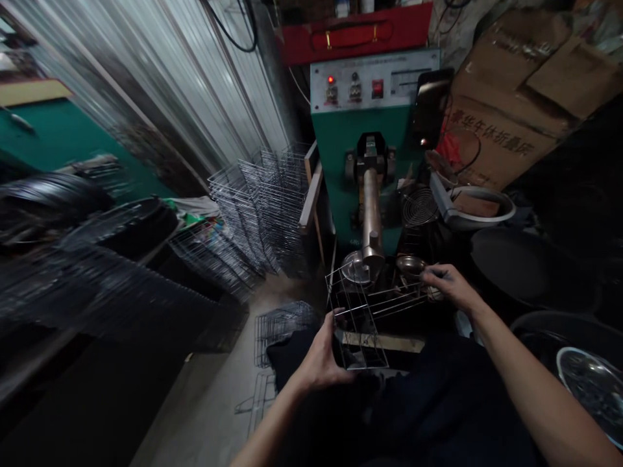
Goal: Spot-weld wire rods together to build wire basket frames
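My left hand grips a thin wire rack at its near left side, with the thumb below and the fingers along the wires. My right hand is closed at the far right end of the rack's long wires, in a pinch. Just beyond the rack, the steel arm of a green spot-welding machine points toward me. A round metal dish sits under the arm's tip, and a small metal bowl is near my right fingertips.
Stacked wire racks stand left of the machine. More wire pieces lie on the floor by my leg. On the right are a grey pan-like container, dark round basins and a cardboard box. A phone leans on the machine.
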`<state>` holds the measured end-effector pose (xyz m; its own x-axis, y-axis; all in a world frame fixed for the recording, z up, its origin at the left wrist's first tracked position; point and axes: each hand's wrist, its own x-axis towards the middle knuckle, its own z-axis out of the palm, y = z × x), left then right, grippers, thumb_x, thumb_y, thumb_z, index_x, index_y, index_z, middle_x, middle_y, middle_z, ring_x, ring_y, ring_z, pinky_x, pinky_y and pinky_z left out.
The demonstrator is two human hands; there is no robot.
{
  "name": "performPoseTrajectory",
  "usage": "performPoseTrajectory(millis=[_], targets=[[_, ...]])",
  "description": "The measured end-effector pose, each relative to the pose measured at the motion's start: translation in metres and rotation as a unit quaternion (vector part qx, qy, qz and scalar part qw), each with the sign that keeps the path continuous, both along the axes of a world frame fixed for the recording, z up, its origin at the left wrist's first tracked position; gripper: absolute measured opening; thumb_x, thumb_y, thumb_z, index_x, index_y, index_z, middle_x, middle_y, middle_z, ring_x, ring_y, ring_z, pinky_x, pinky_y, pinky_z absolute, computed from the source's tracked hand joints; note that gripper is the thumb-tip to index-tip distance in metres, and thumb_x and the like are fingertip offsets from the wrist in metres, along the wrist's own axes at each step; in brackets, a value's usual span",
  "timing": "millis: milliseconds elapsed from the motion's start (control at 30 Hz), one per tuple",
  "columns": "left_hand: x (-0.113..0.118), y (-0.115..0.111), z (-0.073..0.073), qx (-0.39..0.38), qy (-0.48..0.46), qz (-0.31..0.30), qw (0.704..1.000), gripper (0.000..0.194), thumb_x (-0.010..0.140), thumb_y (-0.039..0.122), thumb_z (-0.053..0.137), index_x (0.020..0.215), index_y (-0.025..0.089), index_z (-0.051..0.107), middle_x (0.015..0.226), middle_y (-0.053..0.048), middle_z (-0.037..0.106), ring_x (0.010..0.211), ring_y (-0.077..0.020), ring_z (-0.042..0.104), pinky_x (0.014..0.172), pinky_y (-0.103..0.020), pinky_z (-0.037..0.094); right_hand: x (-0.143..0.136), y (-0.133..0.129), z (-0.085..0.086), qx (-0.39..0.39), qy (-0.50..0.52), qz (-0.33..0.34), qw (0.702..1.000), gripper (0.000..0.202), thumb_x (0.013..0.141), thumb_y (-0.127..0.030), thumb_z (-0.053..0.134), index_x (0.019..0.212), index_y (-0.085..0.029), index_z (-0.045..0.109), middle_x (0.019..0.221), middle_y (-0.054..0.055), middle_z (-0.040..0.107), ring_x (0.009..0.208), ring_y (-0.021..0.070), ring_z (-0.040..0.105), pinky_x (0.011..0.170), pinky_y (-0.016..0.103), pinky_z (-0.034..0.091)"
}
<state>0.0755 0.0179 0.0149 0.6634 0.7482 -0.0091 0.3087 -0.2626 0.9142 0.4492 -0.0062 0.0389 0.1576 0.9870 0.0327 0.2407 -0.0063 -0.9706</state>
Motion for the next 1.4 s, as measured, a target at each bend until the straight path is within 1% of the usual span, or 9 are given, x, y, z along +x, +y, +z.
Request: performPoseTrajectory(millis=[67,233,400,600,867,1100,1200,1300,1400], targets=[[0.004,0.002,-0.001,0.0,-0.002,0.001,1.0,0.111,0.053,0.024,0.089,0.148,0.022,0.031,0.14,-0.013,0.059,0.13,-0.0344,0.06,0.116,-0.05,0.047,-0.001,0.006,0.0,-0.001,-0.033,0.003,0.999,0.062,0.077,-0.072,0.076,0.054,-0.018,0.055,0.058,-0.001,0.042,0.059,0.0127,0.039,0.054,0.027,0.031],[0.01,0.007,-0.007,0.03,-0.005,0.014,0.999,0.107,0.053,0.027,0.09,0.145,0.022,0.035,0.143,-0.014,0.058,0.132,-0.0372,0.058,0.117,-0.053,0.046,-0.003,0.022,-0.001,0.0,-0.043,-0.004,0.999,0.065,0.069,-0.075,0.08,0.051,-0.018,0.054,0.059,0.0,0.043,0.06,0.0133,0.039,0.056,0.028,0.03],[0.012,0.012,-0.012,0.041,0.018,0.041,0.998,0.11,0.051,0.033,0.09,0.147,0.021,0.038,0.142,-0.015,0.06,0.132,-0.0406,0.058,0.117,-0.055,0.046,0.002,0.03,-0.012,0.003,-0.04,-0.009,0.999,0.066,0.07,-0.076,0.078,0.051,-0.019,0.051,0.058,-0.001,0.041,0.059,0.0127,0.038,0.056,0.028,0.03],[0.014,0.018,-0.019,0.035,0.033,0.038,0.998,0.114,0.048,0.034,0.091,0.148,0.019,0.038,0.142,-0.017,0.06,0.134,-0.0435,0.056,0.117,-0.057,0.046,0.009,0.036,-0.025,-0.016,-0.033,-0.007,0.999,0.063,0.071,-0.073,0.078,0.054,-0.018,0.053,0.059,-0.001,0.042,0.06,0.0133,0.039,0.056,0.028,0.031],[0.023,0.024,-0.008,0.026,-0.005,0.013,1.0,0.098,0.051,0.029,0.089,0.138,0.021,0.046,0.132,-0.012,0.062,0.121,-0.0352,0.063,0.111,-0.048,0.051,0.017,0.037,-0.033,-0.037,-0.027,-0.007,0.999,0.062,0.072,-0.073,0.078,0.056,-0.018,0.054,0.059,0.0,0.045,0.059,0.0142,0.043,0.055,0.028,0.035],[0.024,0.026,-0.022,0.025,0.021,0.037,0.999,0.115,0.049,0.034,0.089,0.149,0.015,0.037,0.153,-0.02,0.05,0.143,-0.046,0.047,0.124,-0.058,0.038,0.024,0.04,-0.041,-0.026,-0.028,-0.019,0.999,0.06,0.07,-0.073,0.08,0.059,-0.017,0.062,0.058,0.001,0.048,0.06,0.0165,0.047,0.055,0.03,0.04],[0.026,0.028,-0.018,0.025,0.013,0.027,0.999,0.112,0.05,0.036,0.089,0.148,0.013,0.038,0.148,-0.02,0.054,0.138,-0.044,0.052,0.122,-0.056,0.04,0.024,0.041,-0.041,-0.024,-0.021,-0.023,0.999,0.059,0.069,-0.073,0.081,0.061,-0.017,0.065,0.058,0.001,0.051,0.061,0.018,0.05,0.056,0.03,0.042],[0.028,0.03,-0.01,0.027,-0.009,0.015,0.999,0.102,0.051,0.033,0.088,0.142,0.016,0.044,0.137,-0.015,0.06,0.128,-0.0389,0.059,0.116,-0.051,0.047,0.023,0.041,-0.04,-0.023,-0.019,-0.025,0.999,0.056,0.069,-0.072,0.081,0.065,-0.017,0.068,0.059,0.002,0.053,0.063,0.0196,0.052,0.057,0.031,0.043],[0.03,0.031,-0.006,0.037,-0.024,0.015,0.999,0.097,0.051,0.032,0.087,0.138,0.017,0.046,0.132,-0.014,0.061,0.123,-0.0371,0.061,0.113,-0.05,0.05,0.024,0.04,-0.039,-0.022,-0.024,-0.026,0.999,0.056,0.069,-0.072,0.081,0.065,-0.017,0.068,0.059,0.002,0.054,0.064,0.0198,0.053,0.058,0.03,0.044]])
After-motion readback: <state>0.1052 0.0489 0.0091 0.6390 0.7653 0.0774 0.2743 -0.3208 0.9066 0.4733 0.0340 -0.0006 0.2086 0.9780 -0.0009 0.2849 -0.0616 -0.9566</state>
